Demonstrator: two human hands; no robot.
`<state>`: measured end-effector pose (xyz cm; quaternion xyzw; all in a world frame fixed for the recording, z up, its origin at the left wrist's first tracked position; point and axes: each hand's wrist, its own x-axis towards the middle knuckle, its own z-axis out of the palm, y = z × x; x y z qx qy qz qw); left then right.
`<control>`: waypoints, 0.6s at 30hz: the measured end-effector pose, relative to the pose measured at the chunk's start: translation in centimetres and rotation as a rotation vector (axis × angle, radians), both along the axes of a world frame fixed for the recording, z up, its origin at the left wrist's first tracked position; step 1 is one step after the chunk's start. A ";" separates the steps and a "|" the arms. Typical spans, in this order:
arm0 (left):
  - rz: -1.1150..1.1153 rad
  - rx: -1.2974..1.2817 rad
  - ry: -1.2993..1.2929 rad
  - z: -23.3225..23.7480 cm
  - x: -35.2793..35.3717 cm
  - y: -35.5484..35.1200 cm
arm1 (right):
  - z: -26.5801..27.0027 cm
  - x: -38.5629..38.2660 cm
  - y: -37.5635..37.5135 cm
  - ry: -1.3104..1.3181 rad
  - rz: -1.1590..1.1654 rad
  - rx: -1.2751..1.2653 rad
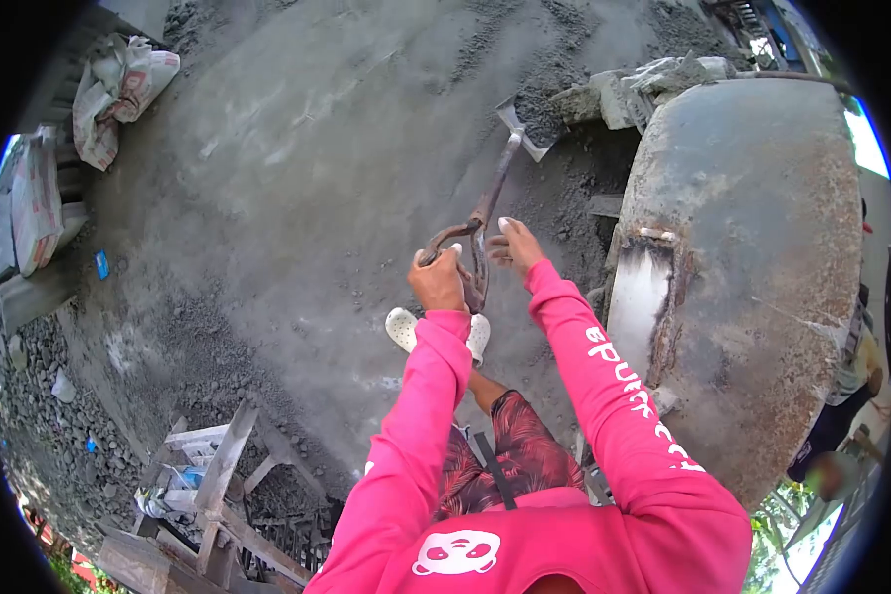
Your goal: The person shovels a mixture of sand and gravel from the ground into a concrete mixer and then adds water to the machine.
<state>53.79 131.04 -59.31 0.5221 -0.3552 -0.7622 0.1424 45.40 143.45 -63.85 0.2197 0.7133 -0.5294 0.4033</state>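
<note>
One hand, the left (440, 282), clasps the shovel handle (484, 206); the right (518, 247) hangs half-open beside it.

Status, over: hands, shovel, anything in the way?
Left hand gripping shovel handle. Right hand open beside it. Blade out ahead, broken concrete to its right.

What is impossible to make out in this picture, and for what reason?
In the head view:
- Shovel grip: partly covered by the left hand.
- Right shoe: partly covered by the left sleeve.
- Sacks: print too small to read.
- Person at right: partly behind rusty metal.
</note>
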 end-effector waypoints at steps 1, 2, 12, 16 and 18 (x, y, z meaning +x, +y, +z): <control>-0.019 0.017 0.000 -0.1 0.5 -1.7 | 0.1 0.6 0.7 0.022 -0.003 -0.028; -0.013 0.012 -0.002 -1.1 1.5 -3.4 | 0.1 1.7 1.4 0.021 0.002 -0.033; -0.228 0.076 -0.331 -10.6 12.7 -10.8 | -5.1 5.7 -0.3 -0.165 0.033 0.249; -0.126 0.029 -0.321 -5.2 16.5 -10.8 | -9.8 3.7 -4.1 -0.031 0.297 0.339; -0.061 0.014 -0.331 2.5 15.4 -10.7 | -12.3 2.3 -7.3 0.064 0.432 0.441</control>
